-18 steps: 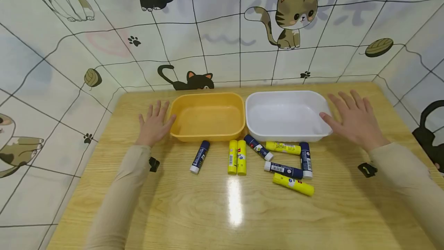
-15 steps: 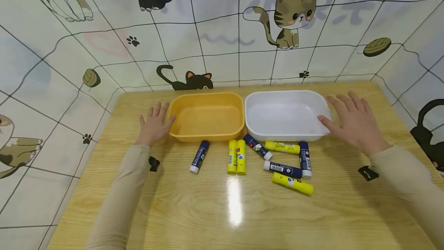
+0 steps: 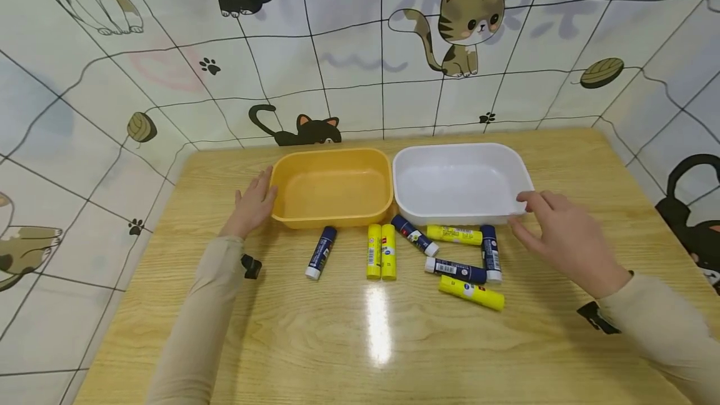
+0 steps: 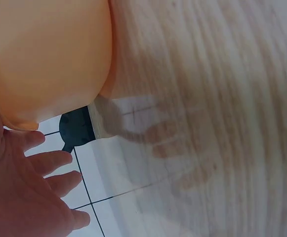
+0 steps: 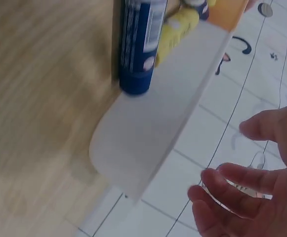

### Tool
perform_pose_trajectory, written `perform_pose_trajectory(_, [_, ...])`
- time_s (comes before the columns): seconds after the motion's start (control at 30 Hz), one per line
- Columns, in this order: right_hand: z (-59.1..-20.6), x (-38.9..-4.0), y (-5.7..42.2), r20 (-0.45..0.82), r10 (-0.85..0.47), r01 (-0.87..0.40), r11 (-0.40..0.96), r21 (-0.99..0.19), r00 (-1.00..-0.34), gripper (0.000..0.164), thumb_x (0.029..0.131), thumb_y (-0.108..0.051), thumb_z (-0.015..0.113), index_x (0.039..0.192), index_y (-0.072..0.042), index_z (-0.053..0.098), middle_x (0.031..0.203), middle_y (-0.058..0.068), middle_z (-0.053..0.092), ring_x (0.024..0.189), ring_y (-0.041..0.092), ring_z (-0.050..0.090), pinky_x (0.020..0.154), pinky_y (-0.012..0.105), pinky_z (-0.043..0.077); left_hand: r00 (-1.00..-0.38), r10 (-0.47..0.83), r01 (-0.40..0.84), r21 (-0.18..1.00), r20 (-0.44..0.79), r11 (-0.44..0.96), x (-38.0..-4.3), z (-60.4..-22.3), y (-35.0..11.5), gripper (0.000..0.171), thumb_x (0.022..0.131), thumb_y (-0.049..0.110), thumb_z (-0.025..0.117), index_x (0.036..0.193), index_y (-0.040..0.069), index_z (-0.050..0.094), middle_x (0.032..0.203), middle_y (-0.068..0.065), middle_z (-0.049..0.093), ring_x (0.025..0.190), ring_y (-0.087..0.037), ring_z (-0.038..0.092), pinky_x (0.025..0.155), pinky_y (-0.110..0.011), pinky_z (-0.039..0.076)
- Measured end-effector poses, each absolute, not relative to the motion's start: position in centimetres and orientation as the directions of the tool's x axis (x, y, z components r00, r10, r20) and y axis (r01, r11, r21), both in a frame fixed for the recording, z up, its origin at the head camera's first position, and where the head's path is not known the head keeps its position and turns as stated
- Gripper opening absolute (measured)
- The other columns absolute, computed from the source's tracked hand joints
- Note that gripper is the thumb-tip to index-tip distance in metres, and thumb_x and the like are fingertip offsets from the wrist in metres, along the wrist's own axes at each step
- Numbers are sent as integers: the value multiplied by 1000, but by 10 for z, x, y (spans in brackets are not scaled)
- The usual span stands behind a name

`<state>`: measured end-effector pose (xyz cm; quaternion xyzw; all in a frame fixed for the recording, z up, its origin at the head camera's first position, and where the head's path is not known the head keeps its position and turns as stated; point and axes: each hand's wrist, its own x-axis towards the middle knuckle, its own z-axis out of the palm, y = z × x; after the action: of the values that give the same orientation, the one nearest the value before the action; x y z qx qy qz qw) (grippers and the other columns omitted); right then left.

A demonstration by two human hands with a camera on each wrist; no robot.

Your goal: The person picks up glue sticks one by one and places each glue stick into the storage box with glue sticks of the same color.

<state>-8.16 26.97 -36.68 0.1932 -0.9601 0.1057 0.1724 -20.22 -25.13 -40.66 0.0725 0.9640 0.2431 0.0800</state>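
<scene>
My left hand (image 3: 253,205) lies at the left side of a yellow plastic basin (image 3: 332,222), fingers extended; in the left wrist view the fingers (image 4: 59,163) are spread beside the basin wall (image 4: 54,59). My right hand (image 3: 568,239) hovers near the front right corner of a white basin (image 3: 461,212), its fingers loosely bent and holding nothing. Between the hands lie several glue sticks. A navy one (image 3: 490,255) stands out nearest my right hand, next to a yellow one (image 3: 454,235). Another navy glue stick (image 3: 321,253) lies apart, in front of the yellow basin.
Both basins stand side by side at the back of the wooden table (image 3: 304,342). Two yellow glue sticks (image 3: 381,252) lie parallel in the middle. Further right are a navy glue stick (image 3: 455,270) and a yellow one (image 3: 471,293). A cat-patterned curtain (image 3: 360,49) surrounds the table.
My right hand has come down toward the front right corner of the white basin, its fingers bending from spread. My left hand has turned slightly in against the yellow basin.
</scene>
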Motion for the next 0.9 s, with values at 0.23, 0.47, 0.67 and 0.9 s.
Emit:
perform_pose_trajectory(0.23, [-389,-76,255,203,-373,-408,897,-172,-905,24,84,-21,72,95,-4,58,70,1,58,46,7,39,38,24,31,-979,175,104,486,-105,868,-203,-406,-252,55,104,21,26,153,0,13,156,-26,14,141,-48,8,103,-70,-10])
perform_pose_trajectory(0.47, [-408,-74,247,187,-367,-394,910,-133,-911,31,84,-28,73,84,-8,49,56,-6,39,41,8,32,36,25,25,-979,156,70,504,-131,861,-209,-406,-250,55,104,25,24,153,0,16,156,-25,15,142,-45,9,102,-69,-13])
perform_pose_trajectory(0.67, [-413,-79,243,109,-295,-311,934,-174,-949,35,85,-32,72,90,-6,50,53,-3,37,39,11,34,35,25,24,-982,135,35,571,-134,820,-207,-413,-250,56,105,27,20,155,3,12,157,-19,16,142,-42,12,103,-68,-13])
perform_pose_trajectory(0.9, [-410,-86,244,-88,-216,-174,924,-341,-973,29,88,-32,67,88,-8,51,61,-1,45,48,14,42,41,28,30,-987,142,64,639,-71,767,-204,-417,-247,57,105,32,18,156,7,12,157,-18,18,142,-41,16,103,-67,-14])
